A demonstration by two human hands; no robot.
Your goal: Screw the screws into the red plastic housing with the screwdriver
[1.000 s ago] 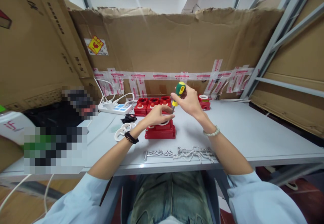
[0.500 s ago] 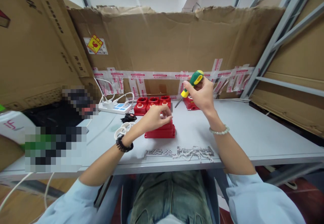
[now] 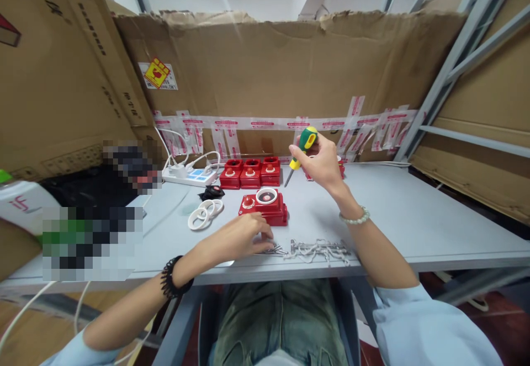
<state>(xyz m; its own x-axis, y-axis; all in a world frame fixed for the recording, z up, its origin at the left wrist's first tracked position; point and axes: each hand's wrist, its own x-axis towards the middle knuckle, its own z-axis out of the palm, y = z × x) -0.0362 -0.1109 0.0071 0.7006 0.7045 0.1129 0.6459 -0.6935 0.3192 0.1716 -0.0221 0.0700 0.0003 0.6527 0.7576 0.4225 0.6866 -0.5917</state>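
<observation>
The left hand (image 3: 238,237) covers the near end of the heap of thin silver metal screws (image 3: 308,249), so whether its grip has closed on one cannot be told. The right hand (image 3: 322,162) hides most of a small red plastic box (image 3: 340,168) behind its grip. Left of both grips, two pixelated patches (image 3: 91,243) blur whatever lies there (colours only). Both pale blue sleeves (image 3: 430,330) run off the bottom edge.

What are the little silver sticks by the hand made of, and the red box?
The thin silver screws under the left hand look like bare metal: grey and shiny. The red box on the grey table seems to be moulded plastic, smooth with a slight gloss, though painted metal cannot be ruled out.
</observation>
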